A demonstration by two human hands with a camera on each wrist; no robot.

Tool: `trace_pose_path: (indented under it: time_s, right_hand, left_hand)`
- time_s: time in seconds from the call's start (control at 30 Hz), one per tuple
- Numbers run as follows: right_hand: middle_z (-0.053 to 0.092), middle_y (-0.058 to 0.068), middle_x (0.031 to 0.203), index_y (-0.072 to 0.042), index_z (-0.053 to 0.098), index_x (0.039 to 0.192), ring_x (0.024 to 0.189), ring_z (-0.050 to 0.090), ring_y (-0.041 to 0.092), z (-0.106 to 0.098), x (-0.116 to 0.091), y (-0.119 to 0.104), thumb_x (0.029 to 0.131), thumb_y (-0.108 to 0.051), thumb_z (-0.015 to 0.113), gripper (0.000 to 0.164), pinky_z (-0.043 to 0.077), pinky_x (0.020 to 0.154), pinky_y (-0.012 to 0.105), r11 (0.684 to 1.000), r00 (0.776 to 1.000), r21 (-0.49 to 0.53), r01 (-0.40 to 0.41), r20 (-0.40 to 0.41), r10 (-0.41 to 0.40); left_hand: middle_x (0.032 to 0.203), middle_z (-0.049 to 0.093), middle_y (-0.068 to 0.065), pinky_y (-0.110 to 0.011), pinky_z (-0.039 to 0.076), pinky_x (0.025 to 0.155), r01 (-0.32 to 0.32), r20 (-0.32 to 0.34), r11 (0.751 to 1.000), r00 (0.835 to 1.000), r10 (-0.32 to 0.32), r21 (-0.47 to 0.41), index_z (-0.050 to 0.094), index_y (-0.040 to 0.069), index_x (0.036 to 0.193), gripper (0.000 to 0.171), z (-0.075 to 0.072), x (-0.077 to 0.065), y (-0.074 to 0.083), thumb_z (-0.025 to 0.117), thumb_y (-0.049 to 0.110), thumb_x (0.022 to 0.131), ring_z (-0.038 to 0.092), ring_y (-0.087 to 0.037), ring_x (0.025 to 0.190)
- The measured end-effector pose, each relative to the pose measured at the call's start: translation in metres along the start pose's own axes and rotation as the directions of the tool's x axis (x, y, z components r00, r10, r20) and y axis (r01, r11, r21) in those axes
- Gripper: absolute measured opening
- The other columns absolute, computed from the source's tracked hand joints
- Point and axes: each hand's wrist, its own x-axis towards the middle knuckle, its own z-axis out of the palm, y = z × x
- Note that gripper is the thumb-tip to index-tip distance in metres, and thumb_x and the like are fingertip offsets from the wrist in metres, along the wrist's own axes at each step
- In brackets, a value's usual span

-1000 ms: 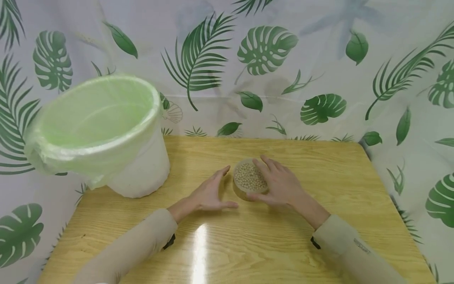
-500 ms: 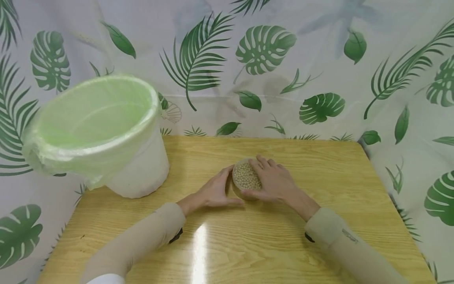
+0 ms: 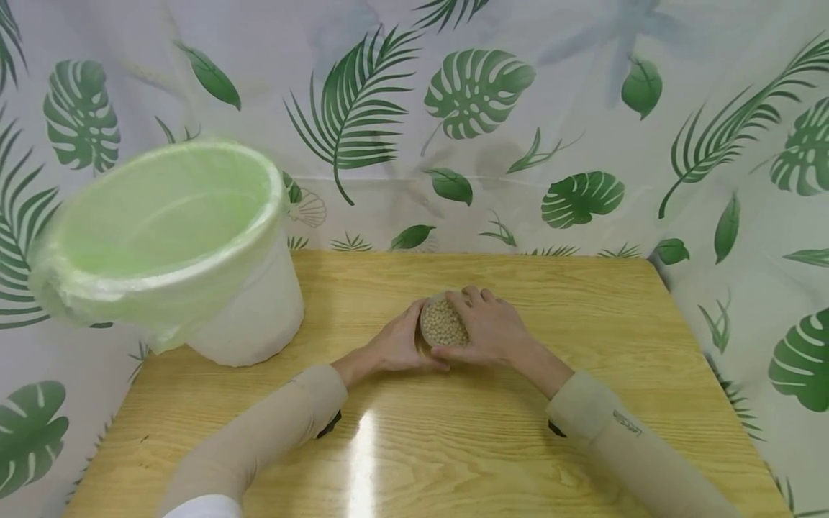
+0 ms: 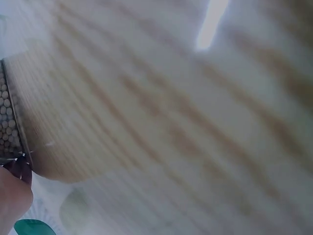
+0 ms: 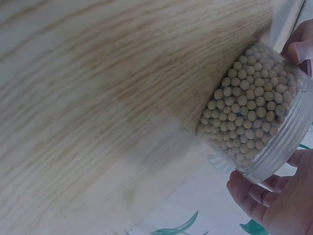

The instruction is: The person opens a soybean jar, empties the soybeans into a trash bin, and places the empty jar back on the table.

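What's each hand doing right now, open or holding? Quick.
Left hand: closed, holding the jar from its left side.
Right hand: closed, holding the same jar from its right.

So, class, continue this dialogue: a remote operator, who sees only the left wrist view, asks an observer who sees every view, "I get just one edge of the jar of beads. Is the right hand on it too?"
Observer: Yes. The head view shows the right hand gripping the jar from its right side.
Operator: Is any other container around? None shows in my view.
Observer: A white bucket stands to the left of the jar.
Operator: Is that one lined?
Observer: It is. A thin, light green bag lines it and is folded out over the rim.
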Motion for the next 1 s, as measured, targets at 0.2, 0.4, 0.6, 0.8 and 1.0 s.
trace_pose_path:
  time_s: [0.2, 0.4, 0.6, 0.8, 1.0]
  right_hand:
    - [0.057, 0.019, 0.140, -0.018, 0.046, 0.157, 0.121, 0.063, 0.040, 0.001, 0.002, 0.000, 0.082, -0.089, 0.057, 0.104, 0.062, 0.090, 0.056, 1.000, 1.000, -0.005, 0.015, -0.023, -0.015]
    - [0.056, 0.022, 0.142, -0.015, 0.047, 0.156, 0.123, 0.063, 0.042, 0.002, 0.003, 0.002, 0.082, -0.088, 0.058, 0.104, 0.062, 0.093, 0.057, 0.999, 0.999, -0.014, 0.039, -0.027, -0.040]
    - [0.056, 0.024, 0.144, -0.011, 0.048, 0.154, 0.126, 0.062, 0.043, 0.004, 0.004, 0.006, 0.083, -0.083, 0.063, 0.103, 0.059, 0.100, 0.058, 0.995, 0.994, -0.030, 0.095, -0.046, -0.096]
    - [0.057, 0.025, 0.142, -0.007, 0.049, 0.152, 0.124, 0.062, 0.043, 0.005, 0.006, 0.010, 0.083, -0.080, 0.066, 0.102, 0.057, 0.103, 0.056, 0.988, 0.986, -0.034, 0.153, -0.061, -0.155]
    - [0.057, 0.025, 0.140, -0.004, 0.050, 0.151, 0.121, 0.061, 0.041, 0.004, 0.009, 0.013, 0.082, -0.079, 0.069, 0.104, 0.056, 0.104, 0.054, 0.980, 0.978, -0.037, 0.198, -0.063, -0.200]
  left_hand:
    - [0.162, 0.046, -0.010, -0.050, 0.045, 0.123, -0.022, -0.002, 1.000, 1.000, 0.022, -0.017, 0.025, 0.016, 0.164, 0.122, -0.002, 0.007, -0.006, 0.096, 0.052, 0.071, 0.051, -0.030, 0.148]
    - [0.162, 0.048, -0.009, -0.049, 0.045, 0.123, -0.028, 0.021, 1.000, 0.999, 0.028, -0.014, 0.026, 0.017, 0.165, 0.119, -0.003, 0.009, -0.007, 0.094, 0.051, 0.074, 0.052, -0.029, 0.147]
    - [0.160, 0.050, -0.008, -0.048, 0.046, 0.121, -0.045, 0.019, 0.999, 0.999, 0.045, -0.005, 0.027, 0.017, 0.165, 0.118, -0.003, 0.010, -0.007, 0.094, 0.052, 0.074, 0.054, -0.028, 0.145]
    - [0.159, 0.052, -0.007, -0.048, 0.047, 0.121, -0.045, 0.009, 0.999, 0.999, 0.045, 0.004, 0.029, 0.018, 0.164, 0.117, -0.002, 0.011, -0.009, 0.094, 0.054, 0.073, 0.054, -0.027, 0.145]
    - [0.158, 0.052, -0.007, -0.047, 0.047, 0.121, -0.046, 0.000, 0.999, 0.999, 0.046, 0.021, 0.029, 0.018, 0.163, 0.117, 0.000, 0.012, -0.009, 0.094, 0.054, 0.073, 0.054, -0.027, 0.145]
